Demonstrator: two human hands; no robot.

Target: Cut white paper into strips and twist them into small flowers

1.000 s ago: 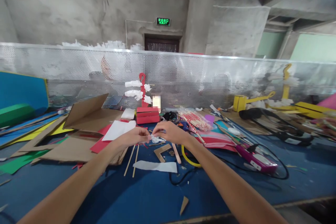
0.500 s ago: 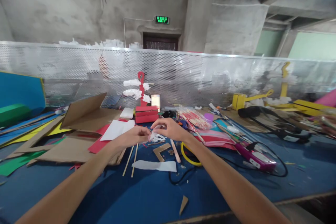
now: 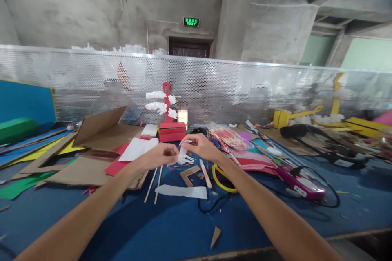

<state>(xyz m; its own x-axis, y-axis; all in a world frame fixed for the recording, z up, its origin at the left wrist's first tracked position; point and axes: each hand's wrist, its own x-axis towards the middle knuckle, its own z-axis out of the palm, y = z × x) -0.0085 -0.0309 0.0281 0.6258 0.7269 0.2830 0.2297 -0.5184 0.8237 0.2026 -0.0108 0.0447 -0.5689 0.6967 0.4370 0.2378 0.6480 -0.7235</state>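
Over a blue table (image 3: 171, 228), my left hand (image 3: 159, 155) and my right hand (image 3: 200, 147) both pinch a small piece of thin white tissue paper (image 3: 183, 154) between them. The left fingers grip its lower left end. Higher up, the right fingers hold its top edge. Beneath my hands lie thin wooden sticks (image 3: 154, 179), an L-shaped cardboard scrap (image 3: 187, 174) and a white paper strip (image 3: 182, 191). Behind them stands a red cardboard model (image 3: 170, 126) with white tissue tufts on its upright post.
Brown cardboard sheets (image 3: 92, 151) and coloured paper cover the left. A yellow loop (image 3: 219, 179), a pink tool with a black cable (image 3: 301, 187), a packet of sticks (image 3: 228, 136) and yellow models (image 3: 294, 116) lie right. A perforated metal screen (image 3: 275, 89) backs the table.
My right hand has risen a little and drawn the tissue upward, stretching it out from the left hand. The left hand has stayed almost in place.
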